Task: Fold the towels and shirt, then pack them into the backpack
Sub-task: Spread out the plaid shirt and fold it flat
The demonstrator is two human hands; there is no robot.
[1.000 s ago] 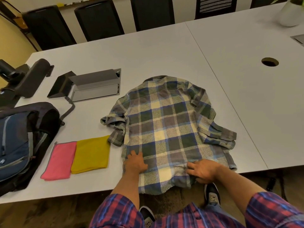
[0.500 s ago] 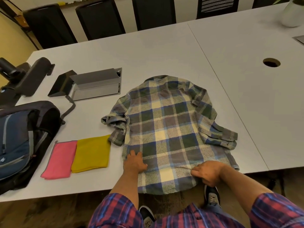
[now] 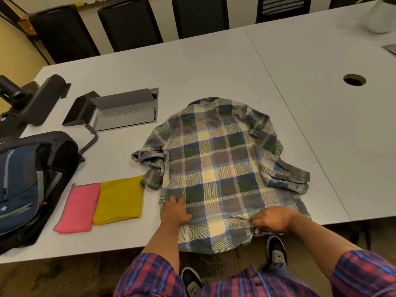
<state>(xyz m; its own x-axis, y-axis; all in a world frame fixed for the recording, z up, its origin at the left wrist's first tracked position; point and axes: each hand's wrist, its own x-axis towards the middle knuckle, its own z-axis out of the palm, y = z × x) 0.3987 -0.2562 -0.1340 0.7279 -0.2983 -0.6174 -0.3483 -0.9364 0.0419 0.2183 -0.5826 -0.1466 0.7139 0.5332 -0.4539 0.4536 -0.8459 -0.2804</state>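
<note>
A plaid shirt lies back-up on the white table, sleeves tucked in, its hem hanging over the near edge. My left hand presses flat on the shirt's lower left part. My right hand pinches the hem on the lower right. To the shirt's left lie a folded yellow towel and, beside it, a folded pink towel. A dark blue and grey backpack lies at the table's left edge.
An open grey cable box is set into the table behind the towels. Black equipment sits at the far left. A round cable hole is at the right. Black chairs line the far side; a white pot stands top right.
My right hand has gone from lying flat on the hem to closing its fingers on the fabric, bunching it slightly. The left hand has stayed pressed in place.
</note>
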